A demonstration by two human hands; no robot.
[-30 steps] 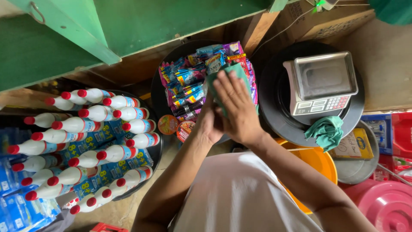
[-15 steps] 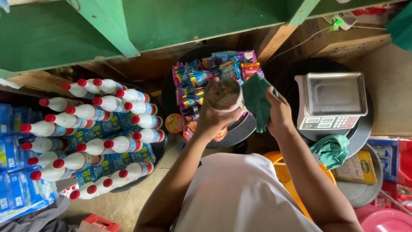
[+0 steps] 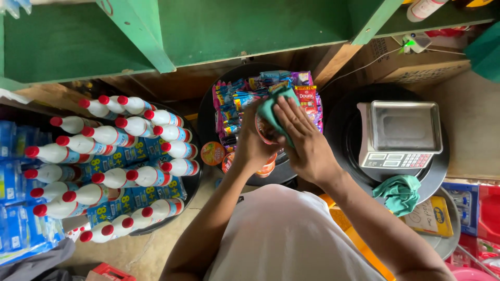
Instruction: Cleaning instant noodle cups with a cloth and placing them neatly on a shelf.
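Note:
My left hand (image 3: 250,145) grips a round cup-shaped container (image 3: 262,131) with an orange and red label, held up in front of my chest. Over the container's top lies a green cloth (image 3: 274,108), pressed down by my right hand (image 3: 302,138). Most of the container is hidden by both hands and the cloth. Right behind them a black round tray (image 3: 205,112) carries colourful snack packets (image 3: 234,101).
White bottles with red caps (image 3: 120,156) fill a round tray at left, beside blue packs (image 3: 15,208). A weighing scale (image 3: 400,134) stands on a black tray at right, with a second green cloth (image 3: 400,193) by it. Green shelving (image 3: 250,26) overhangs. An orange-lidded cup (image 3: 212,153) sits below.
The right hand with the green cloth, held beside the container half a second ago, has come back over its top. Both hands sit slightly higher in view.

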